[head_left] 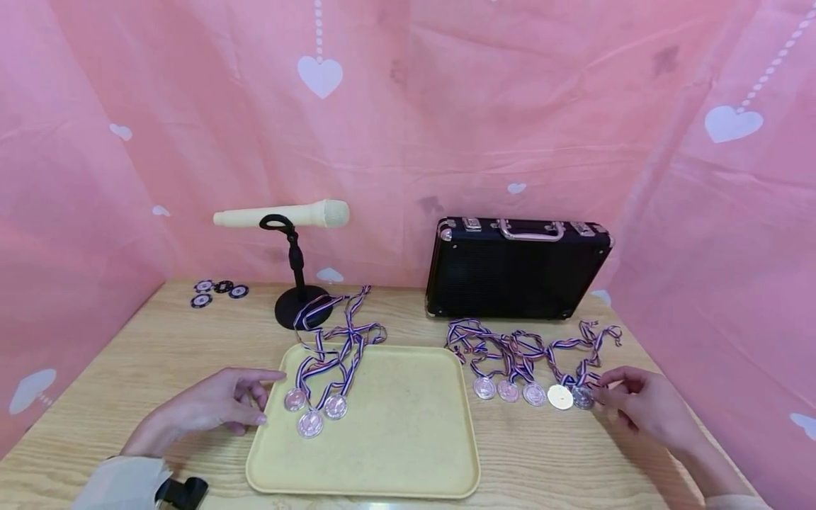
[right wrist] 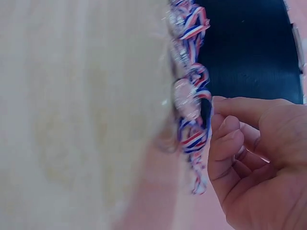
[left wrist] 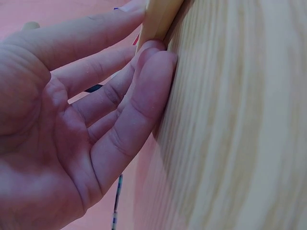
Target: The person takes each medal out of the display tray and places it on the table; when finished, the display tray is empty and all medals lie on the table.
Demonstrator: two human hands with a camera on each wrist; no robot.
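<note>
My left hand (head_left: 219, 401) is at the left rim of a cream tray (head_left: 408, 446), thumb and fingertips about its edge. In the left wrist view the tray edge (left wrist: 160, 19) lies between thumb and fingers. Three shiny medals, one of them a front medal (head_left: 310, 423), lie on the tray, their striped ribbons trailing off its back. My right hand (head_left: 650, 404) reaches the right end of a row of medals on the table, fingertips beside a dark silvery medal (head_left: 583, 397) and its ribbon. A pale gold medal (head_left: 560, 397) is next to it. Whether the fingertips touch is unclear.
A black briefcase (head_left: 519, 276) stands behind the medal row. At back left, a cream microphone (head_left: 287, 214) rests on a black stand (head_left: 295, 262). Several poker chips (head_left: 223, 287) lie farther left. Pink cloth (head_left: 408, 127) hangs behind the wooden table (head_left: 159, 333).
</note>
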